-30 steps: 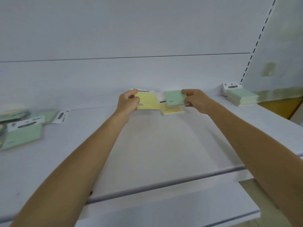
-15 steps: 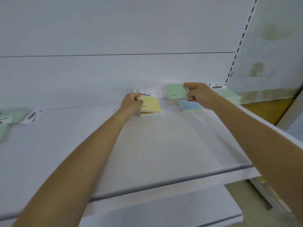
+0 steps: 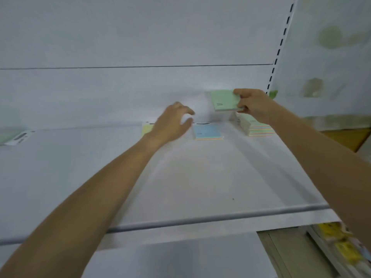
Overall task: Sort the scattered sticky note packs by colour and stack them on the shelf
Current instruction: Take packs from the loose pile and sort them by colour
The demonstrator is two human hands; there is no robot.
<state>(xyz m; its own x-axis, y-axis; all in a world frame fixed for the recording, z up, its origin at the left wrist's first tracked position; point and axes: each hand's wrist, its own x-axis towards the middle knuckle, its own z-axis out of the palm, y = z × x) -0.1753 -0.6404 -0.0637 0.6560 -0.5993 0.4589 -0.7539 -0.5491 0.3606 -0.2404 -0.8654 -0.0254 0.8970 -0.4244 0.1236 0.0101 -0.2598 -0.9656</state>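
We can read no words or numbers. We see a few small dark print lines on the green pack and dark marks on the white card far left and atop the blue pack, all too blurred.

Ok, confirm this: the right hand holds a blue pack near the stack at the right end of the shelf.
Wrong colour. The head view shows the right hand holds a green pack near the stack at the right end of the shelf.

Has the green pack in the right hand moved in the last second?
Yes: the green pack has gone right along the shelf, now close above the green stack, near its left edge.
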